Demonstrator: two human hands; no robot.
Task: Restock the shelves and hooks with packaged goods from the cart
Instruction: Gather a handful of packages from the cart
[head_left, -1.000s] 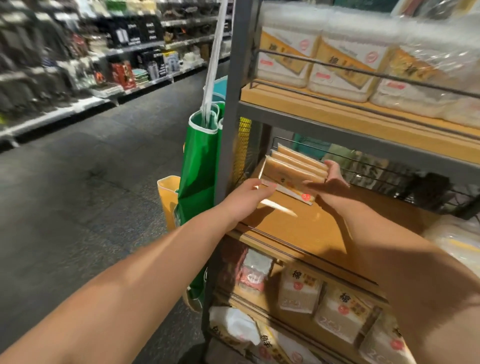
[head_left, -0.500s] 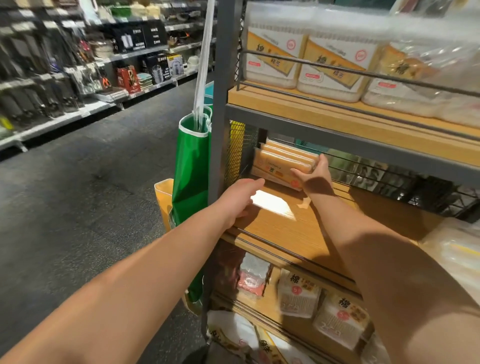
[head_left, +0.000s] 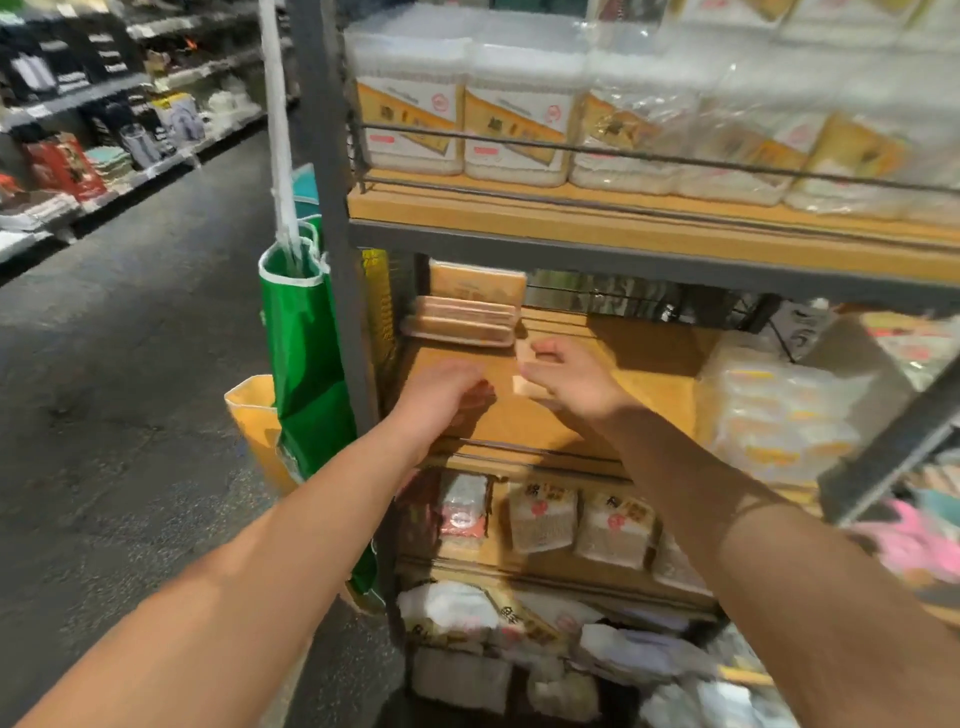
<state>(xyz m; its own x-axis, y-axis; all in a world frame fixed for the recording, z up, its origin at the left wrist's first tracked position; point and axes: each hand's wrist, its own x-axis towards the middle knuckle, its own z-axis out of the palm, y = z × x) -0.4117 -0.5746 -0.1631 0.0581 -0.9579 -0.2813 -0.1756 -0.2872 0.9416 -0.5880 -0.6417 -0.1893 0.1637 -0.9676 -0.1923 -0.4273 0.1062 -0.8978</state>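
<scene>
blurred shelf (head_left: 597, 410), hand (head_left: 566, 384) motion-smeared

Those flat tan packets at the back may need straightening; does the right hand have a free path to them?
Probably yes: the right hand hovers just before the flat tan packets, only bare wooden shelf between.

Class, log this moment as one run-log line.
left hand: empty, over middle shelf | right hand: empty, fingers curled | orange packs: stacked at shelf's back-left | phase: packs placed

Middle shelf (head_left: 639, 384), back left corner: I see flat packs (head_left: 462, 319) stacked.
Before them: my left hand (head_left: 441, 395), right hand (head_left: 569, 382) beside it.
Shelf above: tubs (head_left: 462, 119) in a row.
</scene>
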